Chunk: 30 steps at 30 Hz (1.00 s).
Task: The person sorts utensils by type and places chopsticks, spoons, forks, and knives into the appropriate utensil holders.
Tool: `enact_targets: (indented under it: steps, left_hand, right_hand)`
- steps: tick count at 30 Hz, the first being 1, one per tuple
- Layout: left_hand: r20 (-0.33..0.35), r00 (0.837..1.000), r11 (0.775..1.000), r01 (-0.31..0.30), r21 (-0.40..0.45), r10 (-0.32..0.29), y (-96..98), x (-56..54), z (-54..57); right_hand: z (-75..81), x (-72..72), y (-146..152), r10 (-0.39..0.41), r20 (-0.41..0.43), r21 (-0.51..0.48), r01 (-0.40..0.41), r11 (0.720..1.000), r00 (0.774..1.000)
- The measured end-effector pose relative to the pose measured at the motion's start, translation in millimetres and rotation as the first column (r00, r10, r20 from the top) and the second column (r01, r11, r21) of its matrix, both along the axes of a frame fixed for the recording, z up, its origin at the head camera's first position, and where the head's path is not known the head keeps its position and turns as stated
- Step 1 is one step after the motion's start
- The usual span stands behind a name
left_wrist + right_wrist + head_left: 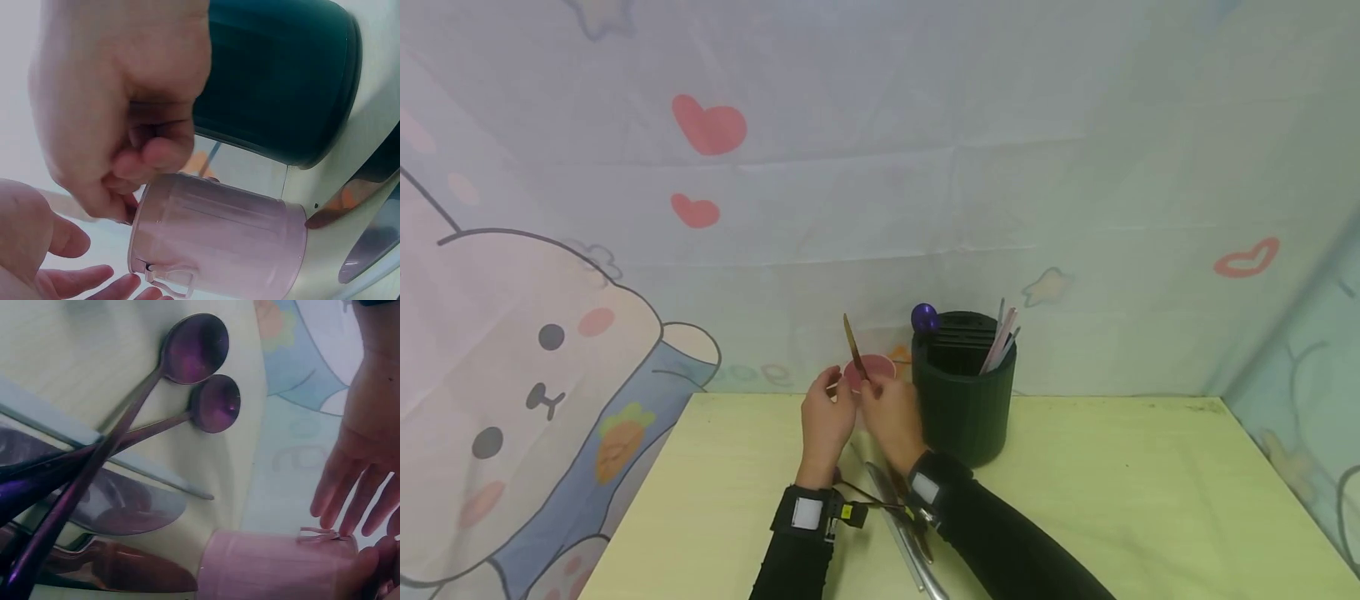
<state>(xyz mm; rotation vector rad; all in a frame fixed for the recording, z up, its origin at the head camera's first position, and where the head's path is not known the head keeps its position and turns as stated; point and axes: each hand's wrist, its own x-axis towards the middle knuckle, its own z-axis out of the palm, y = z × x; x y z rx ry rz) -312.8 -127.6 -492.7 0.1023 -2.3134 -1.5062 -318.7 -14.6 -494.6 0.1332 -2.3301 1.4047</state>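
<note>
My right hand (892, 417) pinches a slim gold-brown table knife (853, 343) that points up above a small pink bucket (225, 237). In the left wrist view, the curled fingers of that hand are right at the bucket's rim. My left hand (827, 423) is at the bucket's other side, its fingers extended and loosely spread near the small handle. The right wrist view shows this left hand (375, 450) with nothing in its grasp. The lower end of the held knife is hidden by the right hand.
A dark green utensil holder (964, 417) stands to the right, with a purple spoon (924, 317) and several pale sticks (1000, 342) in it. Two purple spoons (196, 349) lie crossed over knives (125, 506) on the pale table (1112, 500). A printed cloth (880, 167) hangs behind.
</note>
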Motion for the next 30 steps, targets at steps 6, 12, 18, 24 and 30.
enact_targets:
  steps: [6,12,18,24,30]
  left_hand:
    - [0.004,1.0,1.0,-0.013,-0.006,0.013,1.6,0.0,0.8]
    - [-0.007,1.0,0.999,-0.026,-0.02,0.025,1.9,0.2,0.9]
    - [0.022,0.999,1.0,-0.022,-0.02,0.023,0.6,0.3,0.3]
    - [0.019,1.0,0.999,-0.022,-0.032,0.022,1.2,0.9,0.5]
    - [0.013,1.0,0.999,-0.021,-0.045,0.022,3.3,1.1,0.6]
  right_hand:
    - [-4.0,1.6,1.7,-0.006,0.04,0.116,0.001,0.993,0.999]
    - [-3.5,2.8,2.0,-0.037,0.036,0.231,0.027,0.973,0.999]
    - [-3.3,2.6,2.6,-0.023,0.02,0.245,0.018,0.969,1.0]
    - [-4.8,4.9,6.7,-0.01,-0.013,0.25,0.013,0.968,1.0]
    - [2.9,18.6,21.6,0.046,-0.047,0.234,-0.034,0.972,0.998]
